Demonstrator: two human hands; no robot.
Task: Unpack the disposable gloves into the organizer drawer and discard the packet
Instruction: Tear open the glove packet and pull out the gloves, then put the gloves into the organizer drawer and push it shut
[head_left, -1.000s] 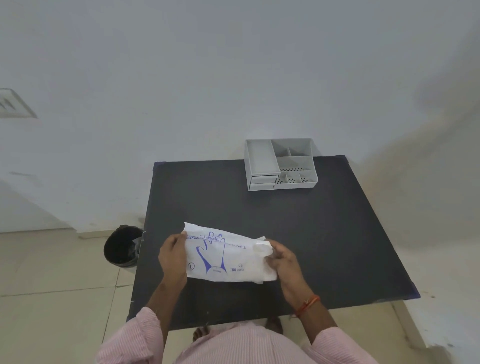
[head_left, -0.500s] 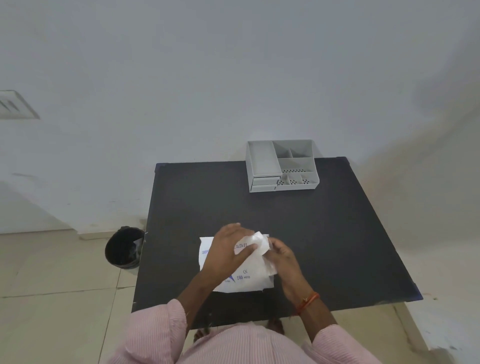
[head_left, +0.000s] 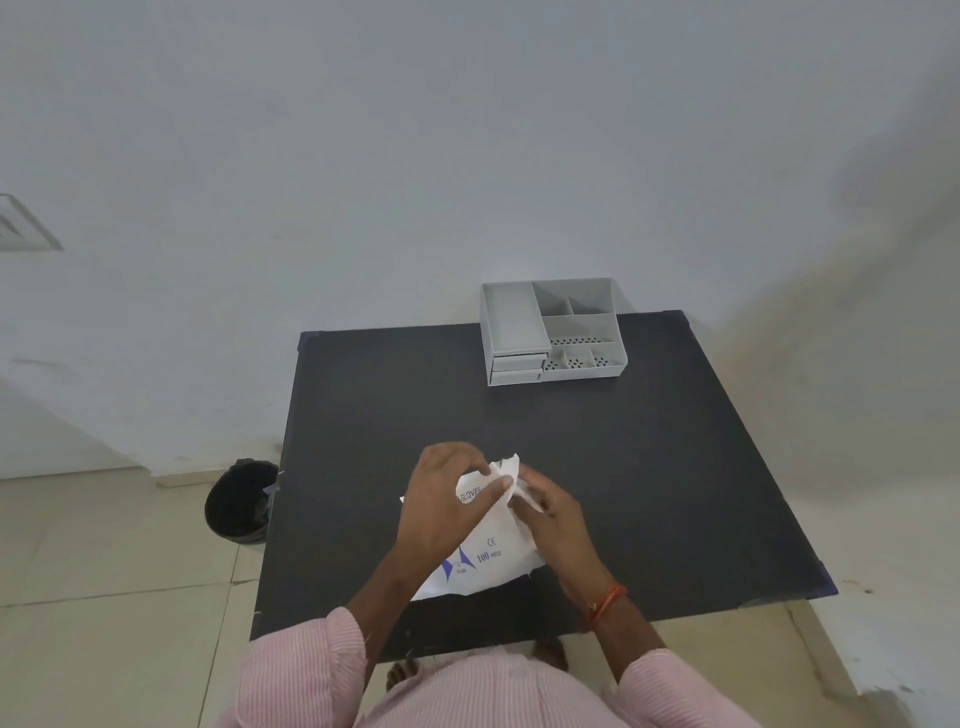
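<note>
A white glove packet (head_left: 491, 558) with blue print lies near the front of the black table (head_left: 649, 467), its upper end lifted. My left hand (head_left: 441, 499) pinches that raised end from the left. My right hand (head_left: 553, 512) grips the same end from the right, so both hands meet at the packet's top corner. The grey organizer (head_left: 553, 330) stands at the table's far edge, with its two small drawers at the lower left closed. No gloves are visible outside the packet.
A black bin (head_left: 240, 501) stands on the tiled floor just left of the table. A white wall rises behind the table. The table surface between the packet and the organizer is bare.
My left hand has moved from the packet's left edge across to its right end, beside my right hand. The packet's end is now lifted and crumpled between both hands.
</note>
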